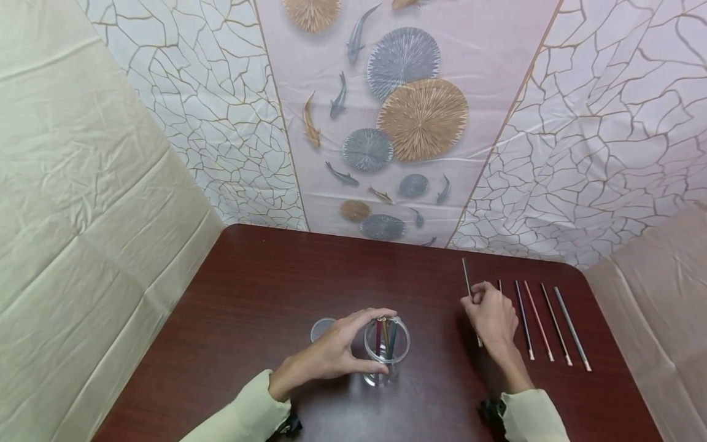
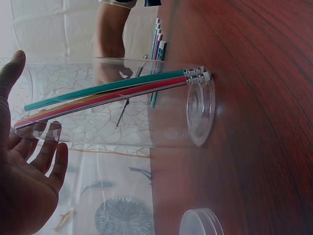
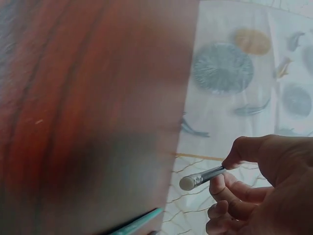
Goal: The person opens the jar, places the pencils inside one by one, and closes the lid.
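Observation:
A clear jar (image 1: 381,368) stands on the table with red, yellow and green pencils (image 2: 117,100) leaning inside, their eraser ends at the bottom. My left hand (image 1: 337,347) holds the jar near its rim, thumb on the near side and fingers on the far side. To the right, my right hand (image 1: 494,316) pinches a dark pencil (image 3: 208,177) between thumb and fingers, above the table. The white eraser of that pencil shows in the right wrist view. Beside my right hand lies a row of several pencils (image 1: 538,320), one partly hidden by the hand.
A round clear lid (image 2: 198,223) lies on the table left of the jar, partly behind my left hand in the head view. The dark red wooden table (image 1: 265,276) ends at a patterned cloth backdrop (image 1: 386,202). Plain cloth hangs at both sides.

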Demonstrator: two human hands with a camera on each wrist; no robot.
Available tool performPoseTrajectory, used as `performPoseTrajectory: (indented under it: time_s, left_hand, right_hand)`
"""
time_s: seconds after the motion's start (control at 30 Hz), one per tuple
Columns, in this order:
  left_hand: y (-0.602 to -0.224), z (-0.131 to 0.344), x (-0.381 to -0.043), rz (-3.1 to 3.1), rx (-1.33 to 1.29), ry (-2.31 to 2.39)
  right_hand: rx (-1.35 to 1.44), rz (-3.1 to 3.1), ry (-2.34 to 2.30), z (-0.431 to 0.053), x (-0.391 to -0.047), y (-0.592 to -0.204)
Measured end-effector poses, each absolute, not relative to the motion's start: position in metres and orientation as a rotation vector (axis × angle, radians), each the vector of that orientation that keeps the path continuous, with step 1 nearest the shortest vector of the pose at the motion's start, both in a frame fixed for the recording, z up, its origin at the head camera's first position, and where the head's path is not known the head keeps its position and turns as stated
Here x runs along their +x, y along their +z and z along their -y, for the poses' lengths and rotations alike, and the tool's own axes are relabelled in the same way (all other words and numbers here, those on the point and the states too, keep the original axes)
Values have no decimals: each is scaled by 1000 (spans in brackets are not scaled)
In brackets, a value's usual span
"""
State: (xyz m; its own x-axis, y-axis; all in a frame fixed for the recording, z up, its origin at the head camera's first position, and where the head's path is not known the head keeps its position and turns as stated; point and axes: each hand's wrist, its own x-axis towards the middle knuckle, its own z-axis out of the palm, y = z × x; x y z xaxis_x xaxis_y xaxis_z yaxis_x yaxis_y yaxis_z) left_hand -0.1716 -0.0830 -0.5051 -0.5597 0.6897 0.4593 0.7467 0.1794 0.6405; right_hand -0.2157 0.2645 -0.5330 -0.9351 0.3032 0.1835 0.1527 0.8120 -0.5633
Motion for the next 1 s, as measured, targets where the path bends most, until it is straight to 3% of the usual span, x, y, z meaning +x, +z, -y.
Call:
performPoseTrajectory:
  time_s: [1.0]
  left_hand:
    - [-503, 83, -170, 2377, -1442, -1406]
  right_hand:
    - [-95, 2365, 1016, -213, -178, -431]
